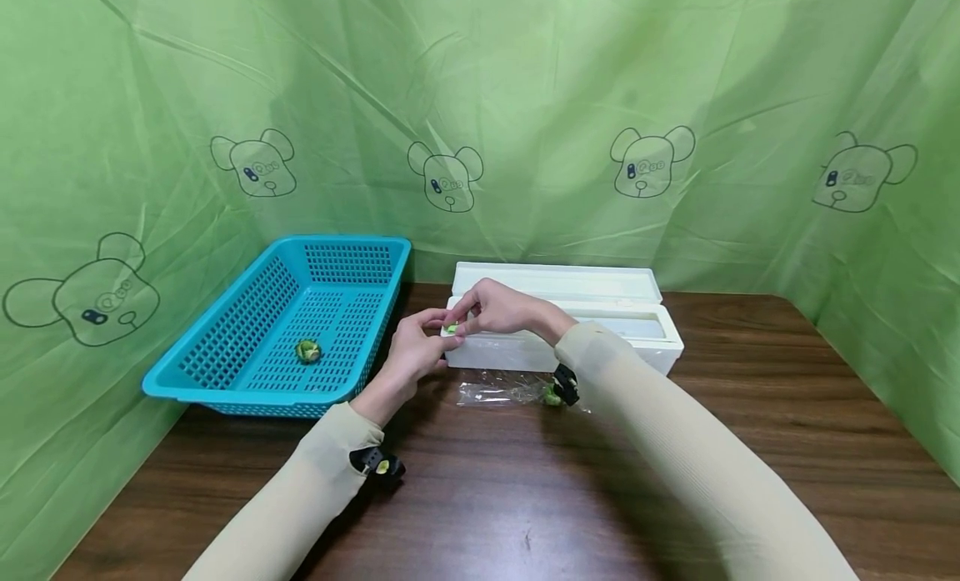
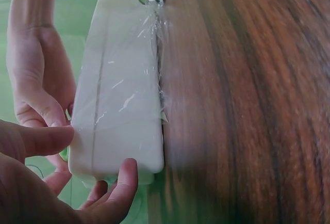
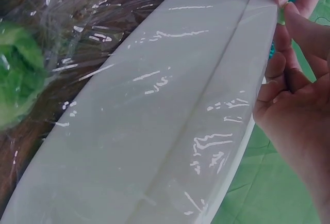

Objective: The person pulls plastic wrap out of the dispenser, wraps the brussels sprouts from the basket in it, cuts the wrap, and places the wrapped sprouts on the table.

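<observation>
A long white plastic-wrap box (image 1: pixel 502 352) stands on the table with its lid (image 1: pixel 555 281) raised. Clear wrap (image 1: pixel 495 389) hangs over its front and onto the table. My left hand (image 1: pixel 411 348) holds the box's left end, thumb on top and fingertips on the front in the left wrist view. Between finger and thumb, my right hand (image 1: pixel 498 306) pinches a small light-green piece (image 1: pixel 452 328) at that same end. A round green vegetable like a Brussels sprout (image 1: pixel 552 395) lies in front of the box, under wrap in the right wrist view (image 3: pixel 18 74).
To the left, a blue perforated basket (image 1: pixel 171 384) holds one more green sprout (image 1: pixel 307 351). A green curtain (image 1: pixel 540 81) with bear-head prints surrounds the brown wooden table (image 1: pixel 480 498) at the back and sides.
</observation>
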Available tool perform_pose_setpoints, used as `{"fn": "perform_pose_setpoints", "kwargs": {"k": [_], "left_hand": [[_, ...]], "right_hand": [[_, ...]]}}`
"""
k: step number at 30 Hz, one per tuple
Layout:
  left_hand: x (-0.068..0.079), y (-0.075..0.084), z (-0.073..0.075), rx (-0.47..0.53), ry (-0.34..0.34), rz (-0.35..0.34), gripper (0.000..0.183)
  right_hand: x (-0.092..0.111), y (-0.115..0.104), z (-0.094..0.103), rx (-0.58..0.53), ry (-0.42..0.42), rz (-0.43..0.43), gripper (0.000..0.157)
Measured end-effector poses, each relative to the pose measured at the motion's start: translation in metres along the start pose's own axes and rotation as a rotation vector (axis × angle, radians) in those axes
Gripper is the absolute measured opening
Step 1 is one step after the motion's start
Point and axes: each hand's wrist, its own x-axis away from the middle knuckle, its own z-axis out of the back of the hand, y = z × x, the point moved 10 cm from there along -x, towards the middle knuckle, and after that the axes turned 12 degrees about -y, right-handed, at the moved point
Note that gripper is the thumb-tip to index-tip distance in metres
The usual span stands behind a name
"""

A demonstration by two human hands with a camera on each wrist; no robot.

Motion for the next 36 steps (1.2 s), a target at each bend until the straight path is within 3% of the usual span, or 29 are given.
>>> {"fn": "perform_pose_setpoints", "kwargs": {"k": [11, 36], "left_hand": [[-0.005, -0.007, -0.003, 0.133, -0.007, 0.041, 0.037], [-0.007, -0.012, -0.001, 0.197, -0.018, 0.104, 0.035]], "right_hand": [[0.002, 0.006, 0.001, 0.004, 0.019, -0.018, 0.023], [0.011, 0.009, 0.004, 0.023, 0.035, -0.031, 0.023]]}}
